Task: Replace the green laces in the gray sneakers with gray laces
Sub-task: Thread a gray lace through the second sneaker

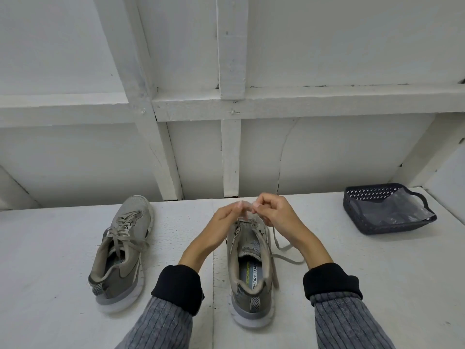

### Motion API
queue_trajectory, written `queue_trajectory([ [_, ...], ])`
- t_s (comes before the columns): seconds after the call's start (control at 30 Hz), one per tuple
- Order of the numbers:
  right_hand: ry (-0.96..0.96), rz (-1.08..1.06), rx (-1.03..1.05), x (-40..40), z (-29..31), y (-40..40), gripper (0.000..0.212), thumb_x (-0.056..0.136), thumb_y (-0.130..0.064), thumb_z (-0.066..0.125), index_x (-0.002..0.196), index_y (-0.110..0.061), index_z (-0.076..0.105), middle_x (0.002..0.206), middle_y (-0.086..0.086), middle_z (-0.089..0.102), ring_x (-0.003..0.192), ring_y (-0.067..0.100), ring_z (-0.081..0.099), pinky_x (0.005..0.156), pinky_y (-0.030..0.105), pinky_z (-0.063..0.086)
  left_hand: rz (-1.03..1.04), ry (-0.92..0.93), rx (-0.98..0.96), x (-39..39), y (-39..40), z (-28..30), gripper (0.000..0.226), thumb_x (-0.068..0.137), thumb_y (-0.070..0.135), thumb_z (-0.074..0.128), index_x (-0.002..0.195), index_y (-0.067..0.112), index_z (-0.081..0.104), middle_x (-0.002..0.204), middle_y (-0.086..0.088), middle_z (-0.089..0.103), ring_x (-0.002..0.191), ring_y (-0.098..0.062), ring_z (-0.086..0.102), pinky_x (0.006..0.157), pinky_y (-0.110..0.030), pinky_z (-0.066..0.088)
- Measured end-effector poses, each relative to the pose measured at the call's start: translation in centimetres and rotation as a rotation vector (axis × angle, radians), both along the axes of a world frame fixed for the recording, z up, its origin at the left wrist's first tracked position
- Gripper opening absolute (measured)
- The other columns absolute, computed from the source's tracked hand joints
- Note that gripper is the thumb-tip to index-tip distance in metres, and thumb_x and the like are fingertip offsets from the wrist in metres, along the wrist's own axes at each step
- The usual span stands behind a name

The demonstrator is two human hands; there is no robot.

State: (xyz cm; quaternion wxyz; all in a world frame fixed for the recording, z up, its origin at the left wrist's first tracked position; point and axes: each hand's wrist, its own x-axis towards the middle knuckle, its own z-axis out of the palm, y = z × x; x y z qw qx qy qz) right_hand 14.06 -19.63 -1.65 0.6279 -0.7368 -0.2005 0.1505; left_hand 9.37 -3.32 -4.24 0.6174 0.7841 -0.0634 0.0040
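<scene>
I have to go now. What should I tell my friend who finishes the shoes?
Left hand and right hand are raised together over the right shoe, fingers pinching the gray lace near the toe end.
Its loose end lies on the table beside that shoe.
Left shoe looks fully laced in gray.
A basket sits far right.
Left to do: finish lacing the right shoe.

open surface (339, 273) between sneaker (251, 285), basket (387, 210)

Two sneakers sit on the counter (63, 248): the left sneaker (120, 250) well apart from the right sneaker (251, 273). Far right, near the wall, a basket (364, 222) holds what may be a plastic bag (395, 210).
</scene>
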Motion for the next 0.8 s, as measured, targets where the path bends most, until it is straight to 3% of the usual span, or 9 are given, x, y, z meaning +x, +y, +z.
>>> queue_trajectory([
  [0.1, 0.039, -0.012, 0.001, -0.2, -0.1, -0.2, 0.03, 0.098, -0.013, 0.054, 0.068, -0.01, 0.051, 0.054, -0.002, 0.035, 0.048, 0.008, 0.026, 0.047, 0.016, 0.025, 0.093, 0.06, -0.107, -0.1, 0.3, -0.3, 0.029, 0.105, 0.026, 0.039, 0.085, 0.016, 0.058, 0.079, 0.02, 0.062, 0.082, 0.007, 0.056, 0.086, -0.015, 0.04],
  [0.27, 0.097, -0.101, 0.03, -0.1, -0.3, -1.9, 0.029, 0.1, -0.011, 0.047, 0.071, -0.01, 0.053, 0.052, -0.009, 0.036, 0.048, 0.007, 0.027, 0.047, 0.017, 0.024, 0.723, 0.089, -0.38, 0.8, 3.0, -1.5, 0.028, 0.105, 0.024, 0.039, 0.081, 0.018, 0.053, 0.085, 0.005, 0.048, 0.087, -0.015, 0.044, 0.092, -0.033, 0.038],
  [0.37, 0.079, -0.158, -0.023, 0.2, -0.9, -2.5, 0.028, 0.099, -0.01, 0.047, 0.074, -0.009, 0.058, 0.05, -0.013, 0.042, 0.047, 0.007, 0.029, 0.046, 0.014, 0.027, 0.871, 0.108, -0.299, 0.5, 4.6, -2.3, 0.027, 0.106, 0.027, 0.036, 0.091, 0.014, 0.055, 0.088, 0.007, 0.051, 0.095, -0.019, 0.045, 0.087, -0.03, 0.036],
  [0.47, 0.01, -0.184, -0.12, 0.0, -1.3, -2.3, 0.027, 0.099, -0.02, 0.052, 0.074, -0.014, 0.06, 0.047, -0.016, 0.043, 0.049, 0.007, 0.031, 0.048, 0.015, 0.028, 0.918, 0.096, -0.051, 0.2, 5.1, -3.4, 0.021, 0.105, 0.022, 0.039, 0.109, 0.012, 0.057, 0.103, 0.002, 0.055, 0.107, -0.019, 0.045, 0.088, -0.029, 0.033],
  [0.53, -0.029, -0.163, -0.141, -0.3, -1.5, -1.7, 0.027, 0.098, -0.023, 0.054, 0.073, -0.016, 0.061, 0.048, -0.016, 0.042, 0.049, 0.005, 0.031, 0.05, 0.016, 0.028, 0.822, 0.018, 0.142, 0.1, 4.7, -3.7, 0.024, 0.104, 0.019, 0.041, 0.124, 0.014, 0.054, 0.121, 0.004, 0.049, 0.122, -0.015, 0.035, 0.097, -0.029, 0.03],
  [0.63, -0.051, -0.086, -0.14, -0.8, -1.4, -0.4, 0.025, 0.097, -0.025, 0.056, 0.075, -0.014, 0.061, 0.047, -0.017, 0.043, 0.046, 0.001, 0.034, 0.051, 0.015, 0.029, 0.447, -0.099, 0.175, 0.2, 2.9, -2.8, 0.025, 0.105, 0.029, 0.042, 0.123, 0.028, 0.059, 0.132, 0.009, 0.053, 0.129, -0.007, 0.039, 0.104, -0.028, 0.032],
  [0.73, -0.04, -0.05, -0.11, -1.2, -1.0, 0.3, 0.024, 0.097, -0.021, 0.056, 0.076, -0.01, 0.058, 0.044, -0.018, 0.046, 0.042, -0.001, 0.039, 0.047, 0.01, 0.031, 0.086, -0.025, 0.076, 0.1, 0.8, -1.2, 0.029, 0.103, 0.038, 0.041, 0.103, 0.036, 0.07, 0.109, 0.016, 0.069, 0.111, -0.001, 0.058, 0.094, -0.021, 0.043],
  [0.8, -0.022, -0.047, -0.085, -1.2, -0.9, 0.2, 0.025, 0.097, -0.018, 0.055, 0.074, -0.011, 0.057, 0.043, -0.019, 0.048, 0.042, -0.003, 0.044, 0.047, 0.01, 0.034, 0.02, 0.011, 0.009, 0.1, 0.3, -1.0, 0.028, 0.101, 0.038, 0.046, 0.086, 0.034, 0.069, 0.084, 0.017, 0.067, 0.086, -0.002, 0.06, 0.082, -0.022, 0.045],
])
